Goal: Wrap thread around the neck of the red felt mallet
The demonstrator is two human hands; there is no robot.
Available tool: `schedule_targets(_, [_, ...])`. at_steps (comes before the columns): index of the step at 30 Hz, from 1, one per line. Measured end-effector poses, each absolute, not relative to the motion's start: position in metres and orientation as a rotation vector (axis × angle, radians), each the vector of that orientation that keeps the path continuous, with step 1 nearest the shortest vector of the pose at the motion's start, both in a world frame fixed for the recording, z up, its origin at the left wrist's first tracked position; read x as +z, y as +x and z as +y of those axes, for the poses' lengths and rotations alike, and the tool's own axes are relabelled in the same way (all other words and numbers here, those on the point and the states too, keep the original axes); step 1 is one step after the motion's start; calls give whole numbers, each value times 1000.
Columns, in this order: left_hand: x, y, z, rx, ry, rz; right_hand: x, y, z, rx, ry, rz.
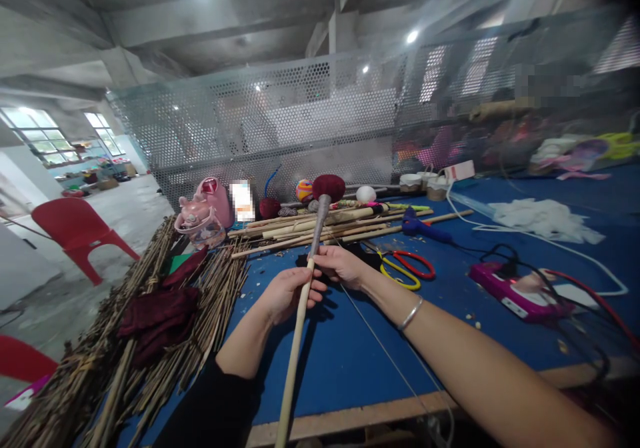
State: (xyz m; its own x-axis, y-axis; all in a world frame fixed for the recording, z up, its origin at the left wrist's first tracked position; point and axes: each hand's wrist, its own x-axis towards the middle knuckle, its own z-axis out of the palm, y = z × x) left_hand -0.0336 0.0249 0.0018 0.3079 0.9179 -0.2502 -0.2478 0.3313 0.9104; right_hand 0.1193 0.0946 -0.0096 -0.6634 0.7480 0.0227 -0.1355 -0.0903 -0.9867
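A mallet [295, 341] with a round dark red head, a grey wrapped neck and a pale wooden stick slants away from me over the table. My left hand [285, 295] is closed round the stick just below the wrapping. At the lower end of the grey neck, my right hand [345, 266] pinches the mallet with bent fingers. A thin thread [367, 325] runs from near my right hand down to the table's front edge. Yellow and red handled scissors [405, 271] lie just beyond my right wrist.
Bundles of thin sticks [165, 361] lie on the left, with dark red cloth [160, 321] on top. Wooden rods [300, 231] and a blue glue gun [425, 227] lie across the blue table [350, 381]. A purple power strip [515, 291] with cables stands right.
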Motion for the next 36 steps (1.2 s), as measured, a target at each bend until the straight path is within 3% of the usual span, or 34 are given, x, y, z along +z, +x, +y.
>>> schedule_targets(7, [-4, -21, 21, 1347, 1270, 1470, -8, 111, 92, 1689, -763, -1534])
schedule_targets(15, [3, -15, 19, 1157, 922, 1136, -5, 113, 89, 1796, -691, -1453])
schedule_targets(22, [-10, -18, 21, 1300, 1282, 1450, -11, 105, 89, 1666, -667, -1475])
schedule_targets(30, [-3, -13, 20, 1151, 1023, 1134, -2, 115, 87, 1849, -698, -1485])
schedule_targets(36, [-10, -17, 21, 1276, 1322, 1471, -4, 108, 86, 1740, -788, -1491])
